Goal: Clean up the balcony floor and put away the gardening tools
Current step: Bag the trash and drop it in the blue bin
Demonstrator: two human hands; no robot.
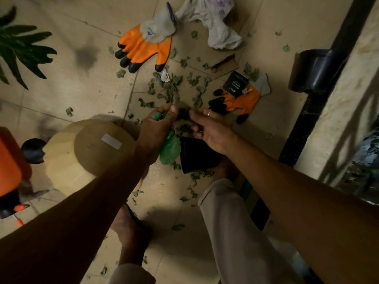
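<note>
Dry green leaf scraps (174, 87) litter the tiled balcony floor (71, 83). My left hand (159, 128) grips the rim of a green plastic bag (170, 149), which hangs below it. My right hand (207, 128), with a ring on one finger, pinches a dark clump of debris (183, 117) just beside the left hand's thumb. A small black pot (199, 155) lies under my right hand. Two orange and grey gardening gloves lie on the floor, one at the back (147, 46) and one to the right (238, 99) with a black label card (234, 85) on it.
An upturned wooden bowl (90, 152) sits left of my left arm. An orange sprayer (10, 171) stands at the far left, a plant (18, 46) above it. A crumpled white plastic bag (213, 19) and cardboard (215, 58) lie at the back. A black pipe (320, 70) runs along the right wall.
</note>
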